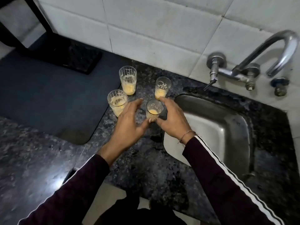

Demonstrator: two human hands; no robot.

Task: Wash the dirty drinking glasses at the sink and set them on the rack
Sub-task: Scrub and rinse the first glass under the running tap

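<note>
Several dirty drinking glasses with yellowish residue stand on the dark granite counter [40,159] left of the sink [227,127]. The nearest glass [154,109] stands between my hands. My left hand [128,124] lies to its left with fingers stretched out, its thumb touching the glass's base. My right hand [172,120] cups the glass's right side between thumb and index finger. A left glass [117,102] sits by my left fingers. A far glass [128,80] and a right glass [162,87] stand behind.
A curved metal tap [276,51] with valves is fixed to the tiled wall above the steel sink. A dark mat [53,98] covers the counter on the left, with a black frame [65,54] standing on it. The counter's front edge runs below my forearms.
</note>
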